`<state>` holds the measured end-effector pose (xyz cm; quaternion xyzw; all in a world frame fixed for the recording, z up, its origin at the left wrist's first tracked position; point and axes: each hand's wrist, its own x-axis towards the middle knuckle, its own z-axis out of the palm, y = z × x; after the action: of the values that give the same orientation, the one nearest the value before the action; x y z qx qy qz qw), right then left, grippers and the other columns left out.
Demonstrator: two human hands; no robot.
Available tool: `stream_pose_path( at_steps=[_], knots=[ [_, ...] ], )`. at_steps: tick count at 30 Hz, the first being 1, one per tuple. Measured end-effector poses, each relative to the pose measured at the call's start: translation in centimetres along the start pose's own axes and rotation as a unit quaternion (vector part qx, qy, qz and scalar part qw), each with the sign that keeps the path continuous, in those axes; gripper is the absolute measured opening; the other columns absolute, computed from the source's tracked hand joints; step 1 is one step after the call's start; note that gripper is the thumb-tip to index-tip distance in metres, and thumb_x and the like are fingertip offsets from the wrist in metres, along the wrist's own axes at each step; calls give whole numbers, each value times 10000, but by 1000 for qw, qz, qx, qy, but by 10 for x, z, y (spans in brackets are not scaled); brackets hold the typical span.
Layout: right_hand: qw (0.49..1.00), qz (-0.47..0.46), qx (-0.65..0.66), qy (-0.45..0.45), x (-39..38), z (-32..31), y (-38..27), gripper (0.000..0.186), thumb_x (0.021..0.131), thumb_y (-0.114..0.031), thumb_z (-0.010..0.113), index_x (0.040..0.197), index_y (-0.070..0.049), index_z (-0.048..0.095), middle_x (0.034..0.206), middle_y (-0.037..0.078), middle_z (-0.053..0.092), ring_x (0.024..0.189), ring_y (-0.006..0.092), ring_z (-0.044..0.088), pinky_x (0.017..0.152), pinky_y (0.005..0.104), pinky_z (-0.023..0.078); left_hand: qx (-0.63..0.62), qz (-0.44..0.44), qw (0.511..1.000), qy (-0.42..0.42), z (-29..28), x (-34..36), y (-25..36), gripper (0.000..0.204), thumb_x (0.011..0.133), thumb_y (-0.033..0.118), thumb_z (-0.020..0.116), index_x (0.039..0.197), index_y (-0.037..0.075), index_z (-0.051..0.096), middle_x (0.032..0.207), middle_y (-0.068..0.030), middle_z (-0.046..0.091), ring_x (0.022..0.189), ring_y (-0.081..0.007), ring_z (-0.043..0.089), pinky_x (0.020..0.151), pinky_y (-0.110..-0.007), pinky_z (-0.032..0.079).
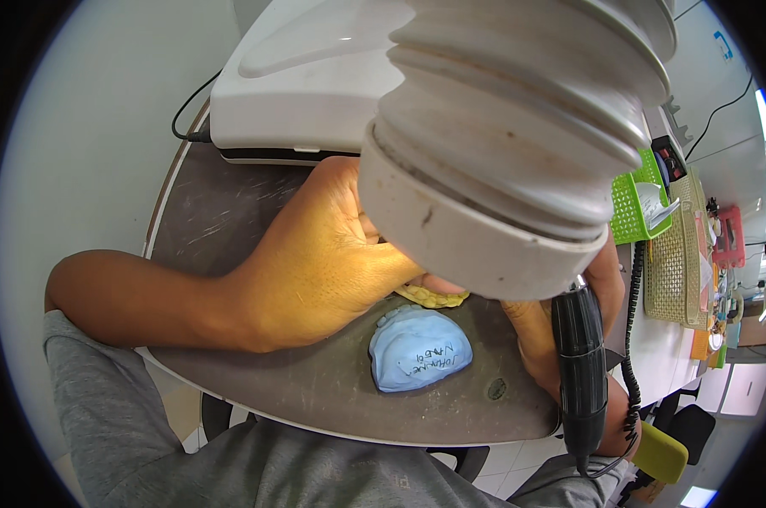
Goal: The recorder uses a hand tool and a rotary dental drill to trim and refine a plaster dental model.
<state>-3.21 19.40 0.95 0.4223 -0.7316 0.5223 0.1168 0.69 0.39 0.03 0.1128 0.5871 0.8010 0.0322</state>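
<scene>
My left hand (323,254) has its fingers bent at a yellow dental model (429,296); its fingertips and most of the model are hidden under a pale ribbed suction hose (501,169). My right hand (531,334) grips a black rotary handpiece (579,372) with a coiled cord; the working tip is hidden behind the hose's nozzle. A blue dental model (419,347) with handwriting on it lies on the grey worktop (230,377) between my forearms.
A white machine (298,85) stands at the back left with a black cable. On the right are a green basket (628,207), a beige basket (671,279), a pink basket (728,237) and a chair with a yellow-green seat (658,449). A pale wall (78,169) is at the left.
</scene>
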Motion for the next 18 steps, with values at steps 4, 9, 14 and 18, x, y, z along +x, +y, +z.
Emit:
stream_pose_path(
  at_steps=[4, 9, 14, 18],
  knots=[
    [986, 144, 78, 28, -6, 4, -7, 238, 737, 59, 711, 916, -3, 568, 837, 112, 613, 687, 151, 566, 576, 252, 453, 15, 19, 1000, -15, -1, -1, 1, 218, 788, -44, 646, 999, -52, 589, 888, -84, 662, 819, -119, 645, 753, -239, 543],
    [986, 141, 85, 32, -8, 5, -6, 247, 741, 40, 722, 926, -7, 565, 834, 108, 615, 682, 140, 561, 569, 241, 454, 14, 0, 1000, -14, 0, -1, 0, 197, 808, -33, 630, 999, -55, 589, 893, -88, 662, 813, -121, 645, 738, -236, 547],
    [986, 143, 81, 27, -6, 4, -4, 280, 725, 13, 753, 928, -13, 563, 840, 101, 613, 691, 130, 568, 579, 230, 477, 26, -2, 1000, -6, 1, -2, 1, 166, 824, -17, 620, 983, -59, 594, 876, -87, 662, 803, -118, 645, 732, -234, 549],
    [996, 75, 42, 18, -2, 3, 2, 289, 722, 7, 759, 931, -11, 561, 847, 99, 611, 703, 127, 576, 582, 228, 491, 16, -33, 999, -13, 1, -1, 3, 138, 823, -18, 624, 952, -60, 606, 843, -80, 663, 781, -103, 635, 704, -230, 539]
  ],
)
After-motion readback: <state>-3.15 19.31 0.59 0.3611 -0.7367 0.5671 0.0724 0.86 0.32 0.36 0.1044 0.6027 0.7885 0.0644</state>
